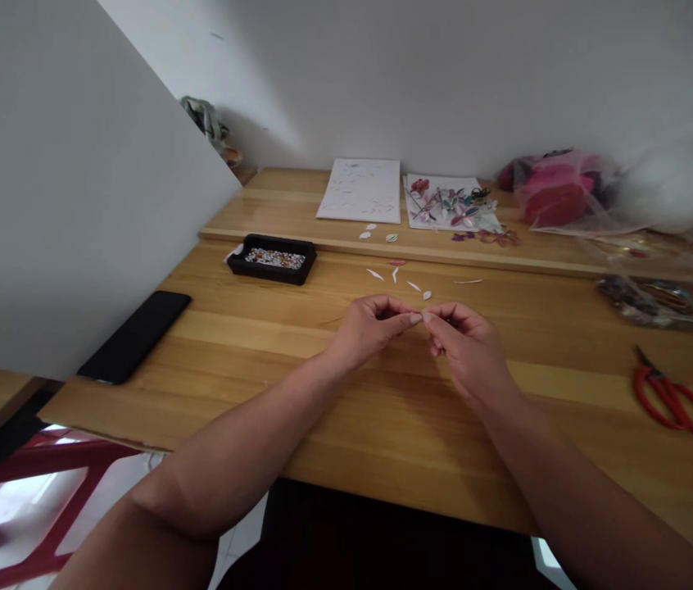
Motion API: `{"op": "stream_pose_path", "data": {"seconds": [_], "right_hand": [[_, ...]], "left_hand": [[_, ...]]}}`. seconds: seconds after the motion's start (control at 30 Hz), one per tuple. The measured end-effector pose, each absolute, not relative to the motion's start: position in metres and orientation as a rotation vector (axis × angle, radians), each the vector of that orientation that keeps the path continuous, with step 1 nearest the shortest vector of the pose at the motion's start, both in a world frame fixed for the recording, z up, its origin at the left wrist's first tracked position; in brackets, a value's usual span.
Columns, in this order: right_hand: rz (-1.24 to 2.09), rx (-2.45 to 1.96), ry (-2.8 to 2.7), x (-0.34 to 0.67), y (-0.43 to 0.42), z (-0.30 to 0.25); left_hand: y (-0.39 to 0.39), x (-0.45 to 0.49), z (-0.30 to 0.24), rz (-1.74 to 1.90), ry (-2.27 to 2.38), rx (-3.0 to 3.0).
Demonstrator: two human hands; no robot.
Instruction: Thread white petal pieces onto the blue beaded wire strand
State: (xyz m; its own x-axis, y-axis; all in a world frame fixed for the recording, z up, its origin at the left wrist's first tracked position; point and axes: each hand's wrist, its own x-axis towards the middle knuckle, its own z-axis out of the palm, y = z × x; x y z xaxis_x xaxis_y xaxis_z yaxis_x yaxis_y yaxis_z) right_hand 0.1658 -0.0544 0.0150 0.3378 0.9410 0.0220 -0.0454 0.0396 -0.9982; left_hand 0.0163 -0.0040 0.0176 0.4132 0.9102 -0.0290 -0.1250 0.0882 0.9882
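My left hand [371,328] and my right hand [466,348] meet over the middle of the wooden table [346,401], thumbs and forefingers pinched together at their tips. Whatever they pinch is too small to make out. Just beyond my fingers lie several small white paper petals [411,285] scattered on the wood. A black tray of small beads [273,260] sits further left of them.
A black phone [136,334] lies at the left table edge beside a white wall panel. Red scissors [675,400] lie at the right. On the raised back shelf are a white sheet [362,190], a sheet with coloured paper flowers [452,205] and plastic bags [559,192].
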Motion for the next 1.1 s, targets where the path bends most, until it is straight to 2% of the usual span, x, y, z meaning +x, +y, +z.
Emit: {"op": "stream_pose_path", "data": {"seconds": [1.1], "right_hand": [[0.907,-1.329,-0.984,0.1678,-0.0547,0.0134]], "left_hand": [[-0.0034,0.0166,0.0165,0.930,0.820,1.251]]}}
